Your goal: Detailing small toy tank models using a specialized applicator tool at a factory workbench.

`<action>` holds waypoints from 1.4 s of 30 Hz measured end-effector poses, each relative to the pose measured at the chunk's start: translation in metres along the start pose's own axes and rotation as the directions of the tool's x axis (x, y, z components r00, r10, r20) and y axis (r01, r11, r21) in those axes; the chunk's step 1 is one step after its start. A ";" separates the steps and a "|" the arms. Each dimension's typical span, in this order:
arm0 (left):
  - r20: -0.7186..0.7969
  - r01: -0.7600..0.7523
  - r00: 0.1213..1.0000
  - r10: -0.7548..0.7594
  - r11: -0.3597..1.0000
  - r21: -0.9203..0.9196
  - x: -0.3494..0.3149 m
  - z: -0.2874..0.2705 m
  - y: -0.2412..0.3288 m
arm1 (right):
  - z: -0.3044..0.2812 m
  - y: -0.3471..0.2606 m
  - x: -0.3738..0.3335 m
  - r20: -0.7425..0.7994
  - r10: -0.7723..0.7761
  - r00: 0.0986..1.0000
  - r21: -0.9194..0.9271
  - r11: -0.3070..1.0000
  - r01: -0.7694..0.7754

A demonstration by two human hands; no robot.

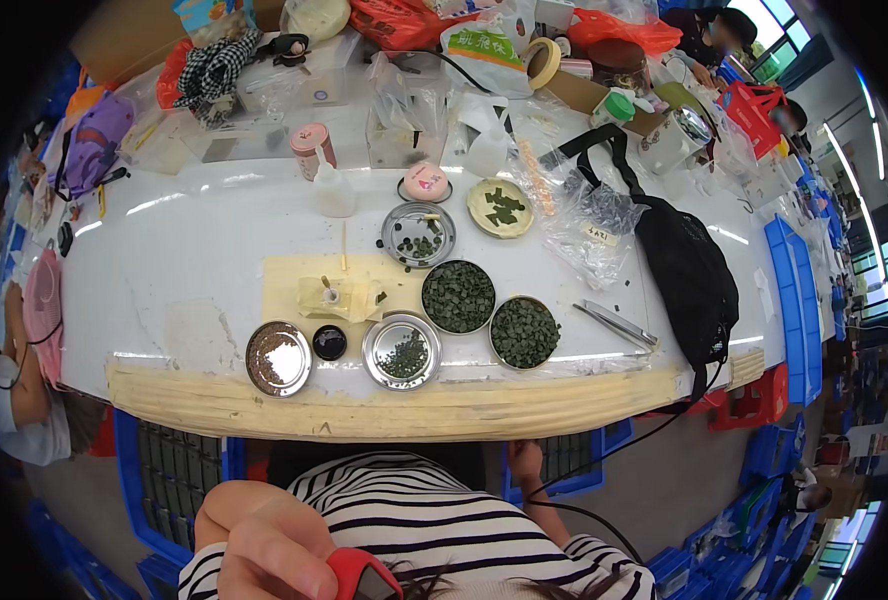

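My left hand [279, 545] is raised close at the lower left, fingers bent and closed against a red-rimmed device [356, 575] with a dark face, cut off by the lower edge. Below the table's front edge hangs my right hand [526, 462], beside a blue crate; its fingers are mostly hidden. On the white table stand two round tins of dark green chips [458, 297] [525, 333]. Left of them are a metal dish [402, 352] with small green pieces, a small black-filled pot [330, 343] and a dish of brown grains [278, 359].
Metal tweezers [616, 325] lie right of the tins, near a black bag [689, 270]. Behind are another metal dish [419, 235], a cream lid with green strips [501, 208] and a squeeze bottle [334, 190]. A blue crate [179, 490] stands below the table. Other people sit at both sides.
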State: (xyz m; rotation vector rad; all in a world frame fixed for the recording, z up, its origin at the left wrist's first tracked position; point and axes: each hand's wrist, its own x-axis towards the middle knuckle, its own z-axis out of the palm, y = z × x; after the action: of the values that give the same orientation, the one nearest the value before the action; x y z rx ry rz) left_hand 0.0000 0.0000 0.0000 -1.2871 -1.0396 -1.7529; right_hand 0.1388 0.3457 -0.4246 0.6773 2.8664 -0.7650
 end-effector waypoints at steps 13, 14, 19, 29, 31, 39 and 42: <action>-0.226 0.007 0.974 0.007 0.998 0.061 -0.028 -0.017 0.026 | 0.003 -0.002 0.006 0.042 0.009 0.999 -0.050 0.999 -0.007; -0.245 0.078 0.968 -0.058 0.995 0.069 -0.025 -0.004 0.031 | 0.003 -0.001 0.007 0.040 0.003 0.999 -0.050 0.999 -0.001; -0.571 0.428 0.769 -0.289 0.895 0.123 0.025 0.054 0.027 | 0.004 -0.001 0.004 0.034 0.015 0.999 -0.041 0.999 -0.014; -0.182 0.653 0.690 -0.701 0.711 -0.261 0.008 -0.013 0.031 | 0.011 -0.005 0.005 0.033 -0.029 0.999 -0.029 0.999 0.030; -0.349 0.692 0.288 -0.892 0.446 -0.568 0.016 -0.031 0.023 | 0.007 0.004 0.003 0.002 0.000 1.000 -0.029 1.000 0.001; -0.038 0.545 0.333 -0.942 0.225 -0.808 0.011 -0.031 0.002 | 0.010 -0.003 0.010 0.062 -0.018 0.998 0.007 1.000 0.018; 0.162 0.291 0.203 -0.966 -0.098 -0.952 -0.004 -0.040 0.000 | 0.014 -0.005 0.015 0.072 -0.053 0.996 0.044 0.998 0.050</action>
State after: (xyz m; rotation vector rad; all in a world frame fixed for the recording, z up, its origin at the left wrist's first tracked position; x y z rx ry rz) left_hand -0.0150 -0.0358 -0.0107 -0.1260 -0.1508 -3.6982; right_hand 0.1233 0.3411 -0.4373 0.5696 2.8191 -0.8412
